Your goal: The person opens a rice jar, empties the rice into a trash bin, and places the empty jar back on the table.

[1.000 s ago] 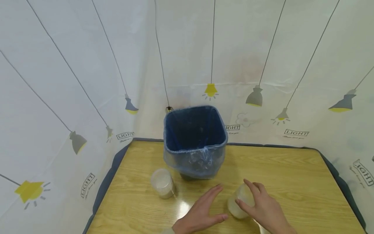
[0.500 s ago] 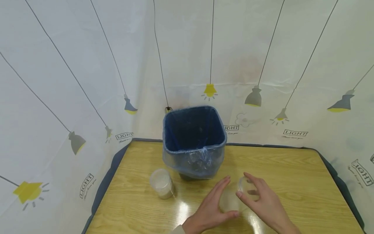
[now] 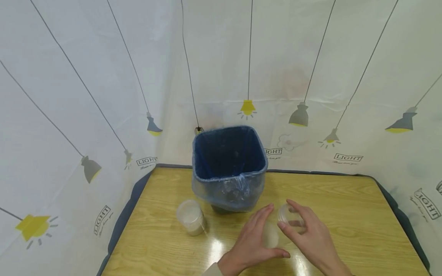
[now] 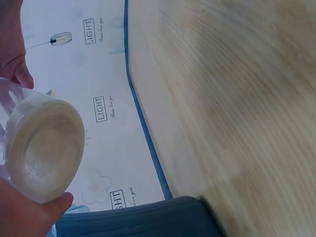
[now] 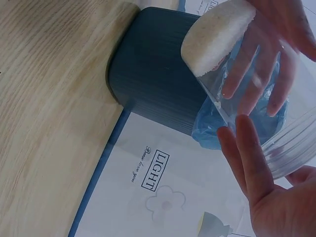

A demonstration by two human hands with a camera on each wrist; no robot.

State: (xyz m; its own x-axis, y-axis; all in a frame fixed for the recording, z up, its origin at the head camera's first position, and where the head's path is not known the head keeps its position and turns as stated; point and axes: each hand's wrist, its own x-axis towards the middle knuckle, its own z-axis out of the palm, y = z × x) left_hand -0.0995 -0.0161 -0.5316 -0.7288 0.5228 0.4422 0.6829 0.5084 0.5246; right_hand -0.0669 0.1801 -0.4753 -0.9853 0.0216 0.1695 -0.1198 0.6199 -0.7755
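Both hands hold a clear plastic jar (image 5: 217,42), tilted, with off-white grainy stuff at its base end. In the head view my left hand (image 3: 251,242) wraps the base end. My right hand (image 3: 310,234) grips the ridged clear top end (image 5: 294,145), its thumb and fingers on either side. In the left wrist view the jar's round base faces the camera. The right wrist view shows left fingers through the clear wall. I cannot tell whether the top end is a separate lid. A second, similar clear jar (image 3: 191,217) stands on the table to the left.
A dark blue bin (image 3: 229,188) lined with a thin blue bag stands beyond the hands, near the back edge. The wood-grain table (image 3: 345,207) meets a white sheet printed with lamps (image 3: 221,69) at the back and sides.
My left hand has moved right and come round the jar's base end. The jar has tilted in the hands, its top end now towards my right hand. The second jar and bin stay in place.
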